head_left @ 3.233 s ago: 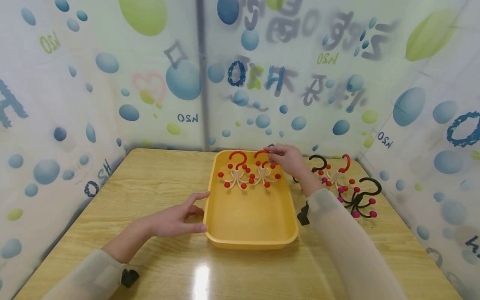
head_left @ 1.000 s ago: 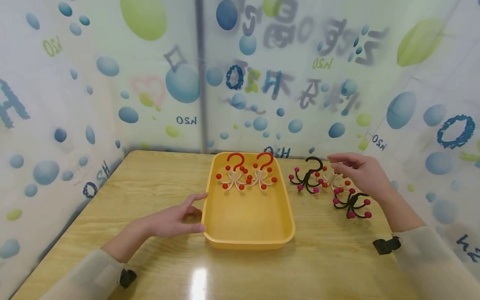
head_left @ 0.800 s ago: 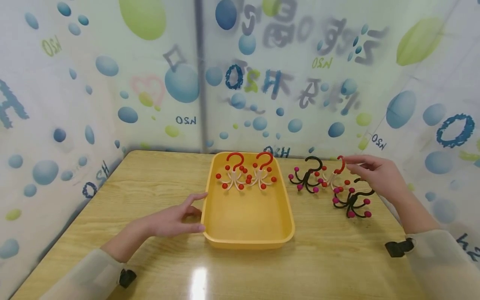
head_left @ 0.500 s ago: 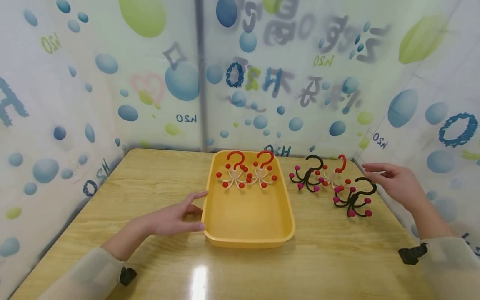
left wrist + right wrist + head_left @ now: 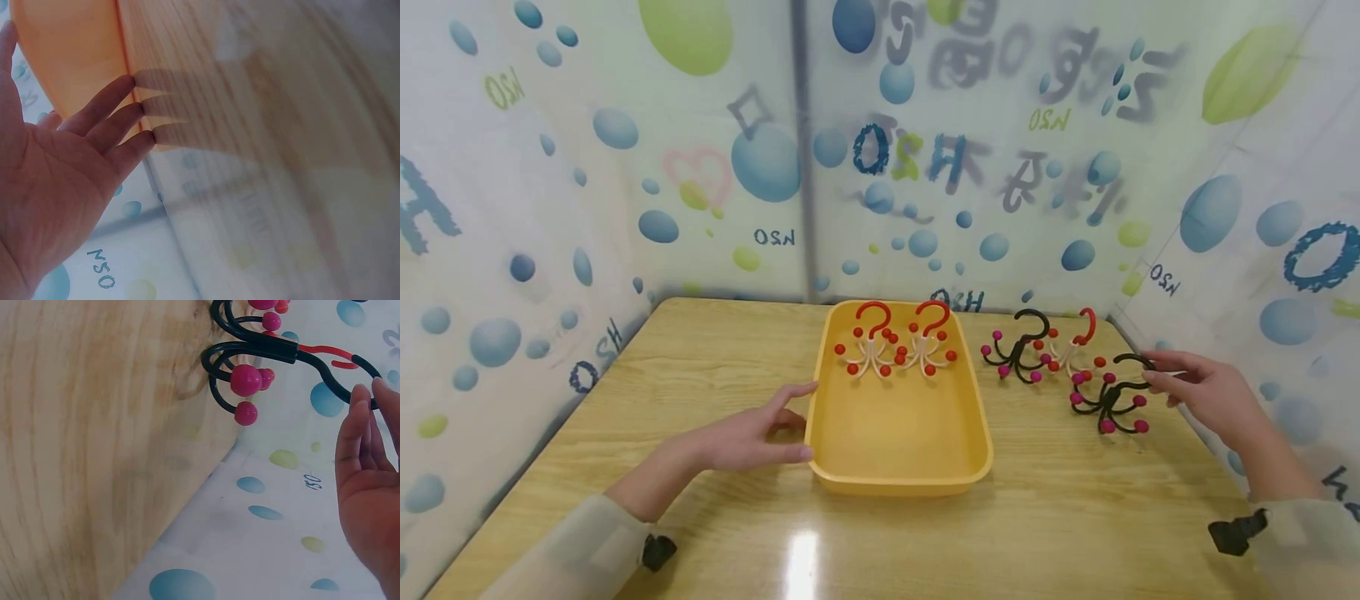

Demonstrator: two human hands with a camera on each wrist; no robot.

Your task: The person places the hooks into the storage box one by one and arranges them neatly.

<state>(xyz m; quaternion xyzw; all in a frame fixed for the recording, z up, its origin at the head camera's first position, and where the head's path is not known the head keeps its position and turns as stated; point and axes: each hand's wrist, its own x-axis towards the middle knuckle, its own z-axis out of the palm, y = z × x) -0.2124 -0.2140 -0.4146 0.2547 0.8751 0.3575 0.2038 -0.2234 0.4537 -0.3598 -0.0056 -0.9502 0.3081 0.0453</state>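
Note:
My right hand (image 5: pixel 1206 396) pinches the curved hook of the nearest black claw hanger (image 5: pixel 1110 398) between thumb and fingers. This hanger stands on the table on several bent arms with pink ball tips. In the right wrist view its hook (image 5: pixel 334 384) reaches up to the fingertips. My left hand (image 5: pixel 737 437) rests against the left rim of a yellow tray (image 5: pixel 898 433), fingers spread and fairly straight. Inside the tray, at its far end, two white claw hangers with red hooks, the left one (image 5: pixel 871 354) and the right one (image 5: pixel 923 350), stand side by side.
Behind the pinched hanger stand another black claw hanger (image 5: pixel 1017 354) and a white, red-hooked one (image 5: pixel 1072 350), close together. A wooden table (image 5: pixel 700 358) bears everything. Patterned curtains (image 5: pixel 715 208) hang along its back and sides.
My right hand has moved from the white hanger's red hook at the back right, rightward and nearer, to the front black hanger's hook, which it now pinches. The left hand stays on the tray.

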